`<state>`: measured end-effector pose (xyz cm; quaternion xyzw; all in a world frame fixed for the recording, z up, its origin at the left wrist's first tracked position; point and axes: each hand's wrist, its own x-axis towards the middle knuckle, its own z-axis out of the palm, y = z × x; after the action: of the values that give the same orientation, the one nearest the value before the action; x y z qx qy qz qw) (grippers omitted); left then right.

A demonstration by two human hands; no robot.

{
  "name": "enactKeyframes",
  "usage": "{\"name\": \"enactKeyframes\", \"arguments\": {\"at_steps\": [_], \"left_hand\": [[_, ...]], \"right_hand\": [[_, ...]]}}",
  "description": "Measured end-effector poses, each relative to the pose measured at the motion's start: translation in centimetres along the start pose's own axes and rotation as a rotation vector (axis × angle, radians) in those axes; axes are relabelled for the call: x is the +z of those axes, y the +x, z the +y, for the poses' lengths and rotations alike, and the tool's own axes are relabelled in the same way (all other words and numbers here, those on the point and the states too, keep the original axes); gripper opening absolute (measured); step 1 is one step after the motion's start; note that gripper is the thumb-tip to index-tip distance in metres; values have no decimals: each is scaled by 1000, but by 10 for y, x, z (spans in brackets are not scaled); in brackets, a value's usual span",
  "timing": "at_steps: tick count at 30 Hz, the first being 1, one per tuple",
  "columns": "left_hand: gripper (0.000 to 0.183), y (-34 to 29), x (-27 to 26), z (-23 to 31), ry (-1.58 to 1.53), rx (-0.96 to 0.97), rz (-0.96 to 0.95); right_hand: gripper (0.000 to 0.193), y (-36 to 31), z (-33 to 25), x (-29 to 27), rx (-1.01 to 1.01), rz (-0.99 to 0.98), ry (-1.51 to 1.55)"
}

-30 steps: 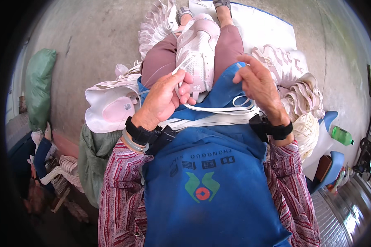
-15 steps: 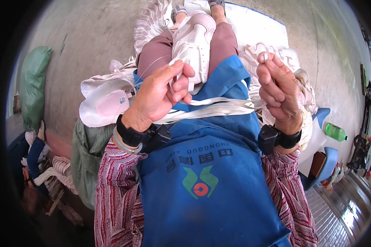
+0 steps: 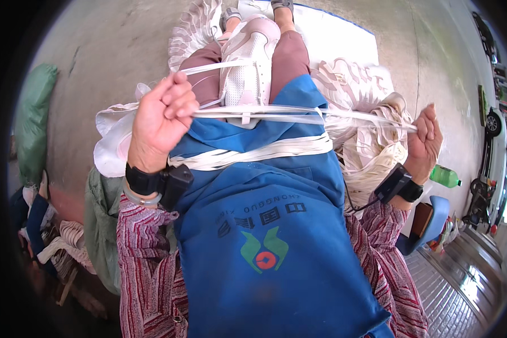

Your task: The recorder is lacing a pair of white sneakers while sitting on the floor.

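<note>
A white and pale pink shoe upper (image 3: 248, 62) lies lengthwise between my thighs, toe pointing away from me. White shoelace (image 3: 298, 111) stretches taut across my lap in more than one strand. My left hand (image 3: 164, 115) is closed around it at one side, and another strand runs from that fist to the upper's eyelet edge. Far out to the right, my right hand (image 3: 425, 135) grips the shoelace's other side, its fingers slightly blurred. Below the stretched lace, a flat bundle of white laces (image 3: 253, 153) rests across my blue apron (image 3: 276, 225).
Stacked shoe uppers (image 3: 191, 42) fan out beyond my left leg, with more uppers (image 3: 355, 84) heaped at right. A white sheet (image 3: 338, 34) covers floor ahead. A green sack (image 3: 36, 124) lies far left; a green bottle (image 3: 445, 176) and blue chair (image 3: 434, 225) are right.
My hands have moved apart, the right one outward and down to the right. White shoelace is now drawn tight between them. The view has shifted slightly.
</note>
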<state>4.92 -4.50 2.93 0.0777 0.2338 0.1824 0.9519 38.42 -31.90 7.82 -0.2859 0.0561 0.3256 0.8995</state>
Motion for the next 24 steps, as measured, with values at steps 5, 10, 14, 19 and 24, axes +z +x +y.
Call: {"name": "enactKeyframes", "arguments": {"at_steps": [5, 10, 14, 19, 24], "left_hand": [[24, -11, -4, -14, 219, -26, -40], [25, -19, -4, -10, 298, -69, 94], [26, -20, -5, -10, 196, -52, 99], [25, -9, -4, 16, 1, 243, -144], [24, 9, 5, -22, -16, 133, -198]], "right_hand": [[13, 4, -4, -25, -74, 40, 67], [10, -42, 74, 19, 283, -48, -391], [21, -59, 121, 30, 503, -343, -579], [34, -36, 6, 55, -178, -213, -330], [11, -96, -128, 105, -524, -638, -302]]}}
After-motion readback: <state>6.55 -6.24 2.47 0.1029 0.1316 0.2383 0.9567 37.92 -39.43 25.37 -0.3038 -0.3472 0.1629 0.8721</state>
